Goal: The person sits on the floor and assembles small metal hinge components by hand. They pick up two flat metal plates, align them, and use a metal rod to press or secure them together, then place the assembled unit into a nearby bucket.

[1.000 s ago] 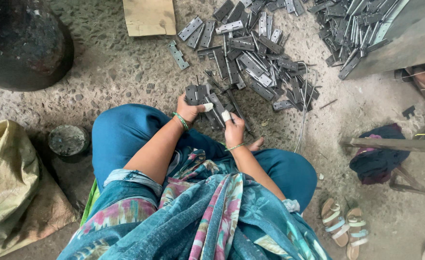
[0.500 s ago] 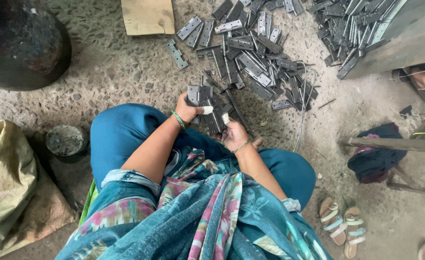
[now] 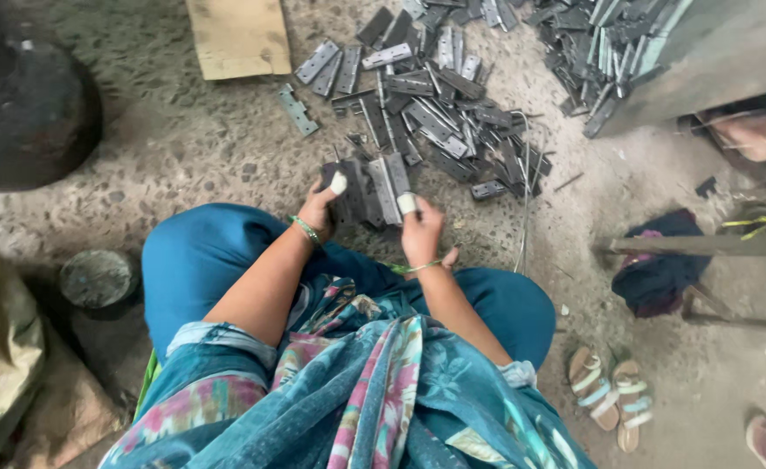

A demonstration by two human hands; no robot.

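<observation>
**Two hands on a hinge at the edge of the pile**

While the person sits cross-legged on the rough concrete floor (image 3: 183,148), both hands meet over one flat grey metal hinge plate (image 3: 389,185) held just above the floor, at the near edge of the heap of grey metal hinges (image 3: 452,122). To handle it well, I judge it wise to keep the leaves level and the fingers clear of the knuckle seam, since a folding leaf could pinch. Each hand's taped finger suggests care for sharp edges.

Left hand (image 3: 320,208): forearm angled up and inward, wrist bent, grip clamped on the plate's left side beside other dark plates. Right hand (image 3: 419,233): forearm nearly straight ahead, fingers closed on the plate's lower right end, a green bangle at each wrist.
</observation>
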